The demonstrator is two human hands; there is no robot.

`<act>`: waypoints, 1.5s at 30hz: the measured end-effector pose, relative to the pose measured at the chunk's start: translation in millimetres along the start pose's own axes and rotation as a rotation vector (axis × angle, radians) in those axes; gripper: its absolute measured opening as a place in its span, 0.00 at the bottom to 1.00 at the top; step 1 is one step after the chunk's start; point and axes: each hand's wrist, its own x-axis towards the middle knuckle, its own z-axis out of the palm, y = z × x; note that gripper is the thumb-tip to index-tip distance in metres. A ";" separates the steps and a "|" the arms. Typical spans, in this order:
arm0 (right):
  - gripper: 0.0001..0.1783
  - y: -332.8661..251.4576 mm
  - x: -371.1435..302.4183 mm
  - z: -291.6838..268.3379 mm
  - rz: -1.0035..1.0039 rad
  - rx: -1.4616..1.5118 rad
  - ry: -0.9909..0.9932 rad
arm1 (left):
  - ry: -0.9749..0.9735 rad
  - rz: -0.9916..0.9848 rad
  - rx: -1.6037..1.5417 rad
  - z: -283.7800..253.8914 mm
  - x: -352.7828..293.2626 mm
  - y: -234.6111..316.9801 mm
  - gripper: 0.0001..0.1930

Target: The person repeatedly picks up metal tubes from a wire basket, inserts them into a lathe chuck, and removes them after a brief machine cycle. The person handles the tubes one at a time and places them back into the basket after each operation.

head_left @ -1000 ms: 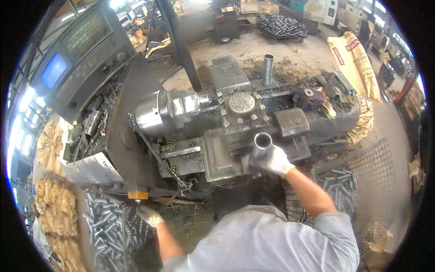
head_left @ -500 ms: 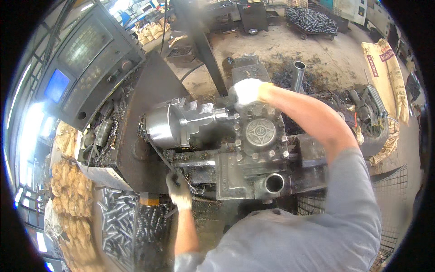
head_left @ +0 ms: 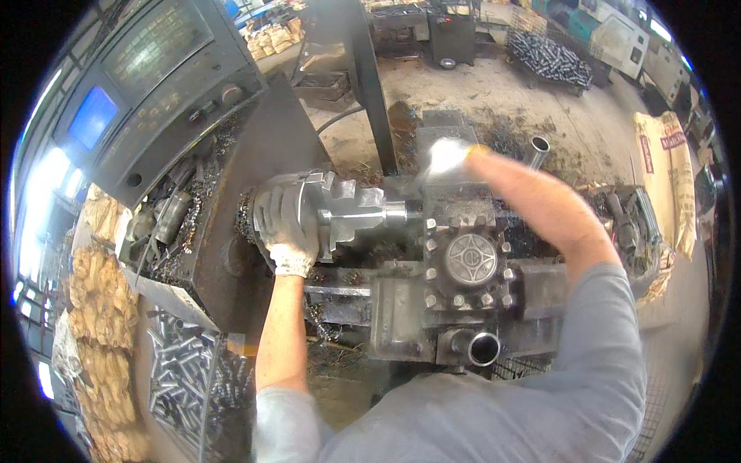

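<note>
My left hand (head_left: 287, 220), in a grey-palmed work glove, lies over the rim of the steel lathe chuck (head_left: 312, 202), fingers stretched across its curved side. Stepped jaws (head_left: 355, 194) stick out to the right of the chuck, and a short bright metal piece (head_left: 396, 211) shows at their end, pointing at the tool turret. My right hand (head_left: 448, 158), gloved in white, is over the far side of the turret (head_left: 471, 258). Motion smears its fingers, so whether it holds anything is hidden.
A control panel with a blue screen (head_left: 93, 117) stands at the left. Metal tubes fill a crate (head_left: 181, 370) below it, beside stacked brown sacks (head_left: 100, 301). An upright tube (head_left: 536, 152) stands behind the turret. A cart of parts (head_left: 549, 58) is farther back.
My left hand has risen from below the chuck, where a thin dark bar was near it, onto the chuck. My right hand stays at the turret's far side, now more blurred. The view has shifted.
</note>
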 end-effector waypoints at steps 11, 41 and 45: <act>0.24 -42.0 60.2 52.8 -0.181 0.187 -0.512 | 0.010 -0.020 -0.103 -8.7 2.5 -0.5 0.36; 0.34 -236.1 -332.7 272.7 0.519 0.679 -0.052 | -0.839 -1.594 -2.320 -29.1 -259.9 111.4 0.19; 0.49 -223.7 -526.6 220.5 0.966 0.663 -0.170 | -0.891 -1.575 -2.484 -41.0 -249.6 93.2 0.23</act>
